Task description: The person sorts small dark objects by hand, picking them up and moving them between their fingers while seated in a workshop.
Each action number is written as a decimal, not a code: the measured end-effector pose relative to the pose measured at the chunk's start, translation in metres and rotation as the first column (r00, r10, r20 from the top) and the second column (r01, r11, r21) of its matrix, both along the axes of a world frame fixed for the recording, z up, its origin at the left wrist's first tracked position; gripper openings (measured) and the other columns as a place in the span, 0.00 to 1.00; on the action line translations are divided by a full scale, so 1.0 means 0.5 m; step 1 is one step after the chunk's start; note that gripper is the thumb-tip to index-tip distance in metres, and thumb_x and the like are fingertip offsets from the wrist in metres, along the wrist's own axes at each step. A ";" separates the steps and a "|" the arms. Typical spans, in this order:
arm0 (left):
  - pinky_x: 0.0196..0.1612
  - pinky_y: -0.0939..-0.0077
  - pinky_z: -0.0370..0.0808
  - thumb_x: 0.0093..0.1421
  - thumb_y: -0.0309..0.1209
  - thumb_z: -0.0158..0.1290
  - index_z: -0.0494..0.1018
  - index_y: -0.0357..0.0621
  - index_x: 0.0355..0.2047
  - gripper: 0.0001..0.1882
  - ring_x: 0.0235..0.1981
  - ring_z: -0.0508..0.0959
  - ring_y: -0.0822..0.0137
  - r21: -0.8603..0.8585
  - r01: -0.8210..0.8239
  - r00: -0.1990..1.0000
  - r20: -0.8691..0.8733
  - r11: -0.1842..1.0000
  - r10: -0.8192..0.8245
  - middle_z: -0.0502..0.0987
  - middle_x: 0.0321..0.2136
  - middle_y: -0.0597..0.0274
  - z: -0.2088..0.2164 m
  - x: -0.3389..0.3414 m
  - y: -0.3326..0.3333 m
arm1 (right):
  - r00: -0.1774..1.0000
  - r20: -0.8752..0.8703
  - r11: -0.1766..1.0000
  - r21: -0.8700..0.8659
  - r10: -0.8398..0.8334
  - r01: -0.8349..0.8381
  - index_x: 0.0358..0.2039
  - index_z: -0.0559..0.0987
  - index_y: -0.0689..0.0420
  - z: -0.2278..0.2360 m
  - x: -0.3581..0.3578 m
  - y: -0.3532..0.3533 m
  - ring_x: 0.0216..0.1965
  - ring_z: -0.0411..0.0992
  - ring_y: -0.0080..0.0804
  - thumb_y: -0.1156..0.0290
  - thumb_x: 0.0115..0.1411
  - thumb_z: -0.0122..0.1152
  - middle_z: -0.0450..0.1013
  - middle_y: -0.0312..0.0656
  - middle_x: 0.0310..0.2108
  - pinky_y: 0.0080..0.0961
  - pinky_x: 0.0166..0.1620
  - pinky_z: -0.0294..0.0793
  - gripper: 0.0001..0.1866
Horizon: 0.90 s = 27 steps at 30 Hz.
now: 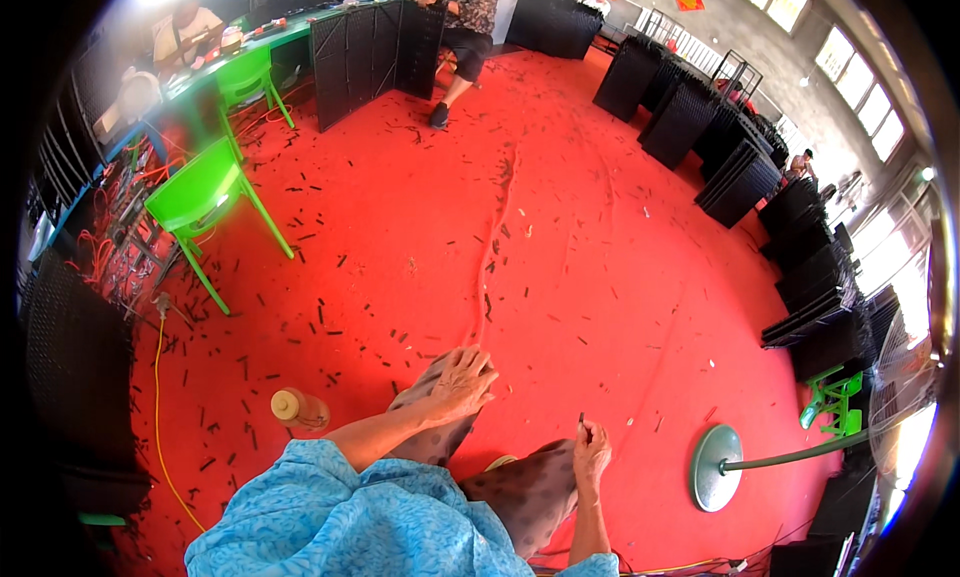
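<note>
My left hand [462, 385] lies palm down on my left knee, its fingers stretched out and holding nothing. Just past my right knee, my right hand [592, 451] is closed in a pinch. A small dark strip [581, 418] sticks up from between its fingertips. My patterned brown trousers [525, 495] show beneath both hands. On the red floor to the left of my left forearm is a tan bottle [300, 409] with a round lid.
Small dark strips litter the red floor [570, 277]. Green chairs [205, 192] stand at left, near tangled cables [120, 217]. A yellow cord [160, 407] runs along the floor. Stacked black panels [690, 122] and a fan's round base [716, 467] are at right. A person [465, 17] sits beside black panels.
</note>
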State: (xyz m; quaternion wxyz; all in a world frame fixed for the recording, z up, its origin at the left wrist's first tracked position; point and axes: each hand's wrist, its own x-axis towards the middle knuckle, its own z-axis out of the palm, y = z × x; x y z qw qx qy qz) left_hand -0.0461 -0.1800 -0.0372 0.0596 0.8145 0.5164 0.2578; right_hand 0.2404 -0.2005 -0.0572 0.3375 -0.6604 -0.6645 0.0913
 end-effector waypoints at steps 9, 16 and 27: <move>0.51 0.55 0.58 0.43 0.35 0.56 0.70 0.43 0.37 0.19 0.50 0.58 0.52 -0.043 0.010 1.000 -0.018 0.999 -0.010 0.61 0.42 0.54 0.006 0.007 0.002 | 1.000 0.007 1.000 0.011 0.006 -0.006 0.28 0.74 0.56 -0.009 0.009 0.002 0.29 0.69 0.42 0.72 0.51 0.55 0.70 0.44 0.25 0.32 0.32 0.68 0.04; 0.50 0.55 0.58 0.44 0.35 0.56 0.70 0.43 0.36 0.18 0.49 0.58 0.52 -0.049 0.010 0.999 -0.046 0.999 -0.012 0.61 0.42 0.54 0.004 0.007 0.003 | 0.999 -0.014 0.999 0.017 0.035 -0.035 0.28 0.74 0.59 -0.011 0.009 0.002 0.28 0.69 0.39 0.69 0.54 0.54 0.70 0.44 0.26 0.30 0.31 0.68 0.07; 0.49 0.54 0.58 0.44 0.35 0.55 0.70 0.43 0.36 0.17 0.49 0.59 0.51 -0.028 0.011 0.999 -0.049 1.000 -0.012 0.61 0.41 0.53 0.000 0.012 0.007 | 1.000 -0.023 1.000 0.019 0.018 -0.017 0.28 0.73 0.59 -0.009 0.009 0.002 0.27 0.69 0.39 0.68 0.54 0.54 0.70 0.45 0.25 0.30 0.31 0.68 0.07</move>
